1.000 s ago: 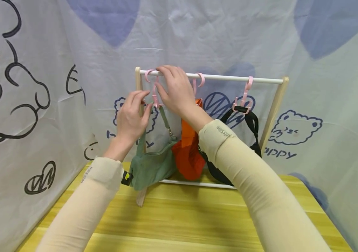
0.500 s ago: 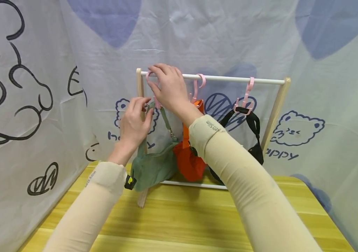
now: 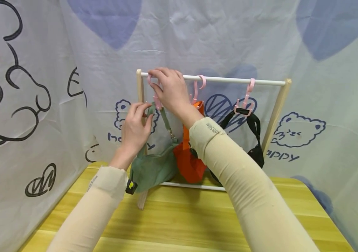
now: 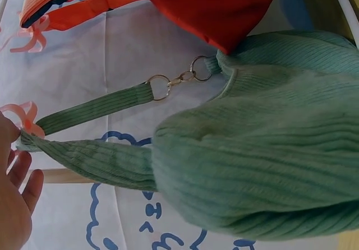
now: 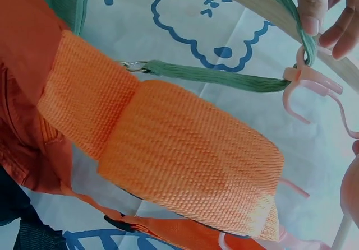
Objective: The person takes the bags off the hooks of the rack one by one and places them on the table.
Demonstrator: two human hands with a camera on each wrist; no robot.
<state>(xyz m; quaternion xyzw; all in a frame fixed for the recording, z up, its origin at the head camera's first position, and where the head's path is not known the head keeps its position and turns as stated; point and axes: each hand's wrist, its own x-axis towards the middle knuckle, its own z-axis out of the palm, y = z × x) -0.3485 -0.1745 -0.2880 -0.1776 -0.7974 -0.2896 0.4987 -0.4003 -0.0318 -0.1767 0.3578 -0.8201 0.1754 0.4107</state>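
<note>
A green corduroy shoulder bag (image 3: 155, 169) hangs at the left of a rack by its strap (image 4: 101, 107), looped over a pink hook (image 3: 157, 102). My left hand (image 3: 135, 124) pinches the strap between thumb and fingers just beside the hook's lower prongs. Above it, my right hand (image 3: 174, 91) holds the upper part of the same hook at the white rod (image 3: 226, 80), its thumb and fingers covering much of it. In the right wrist view, the strap's loop sits over the hook's pink prongs (image 5: 314, 84).
An orange bag (image 3: 191, 162) hangs on another pink hook (image 3: 195, 90), close to the green one. Farther right, a black bag (image 3: 256, 155) hangs by its strap from a third hook (image 3: 248, 92). The rack's wooden legs (image 3: 276, 115) stand on a wooden table (image 3: 179, 224).
My right hand has shifted left along the rod, over the green bag's hook. My left hand has dropped slightly, fingers closer to the strap. The bags stay about where they were.
</note>
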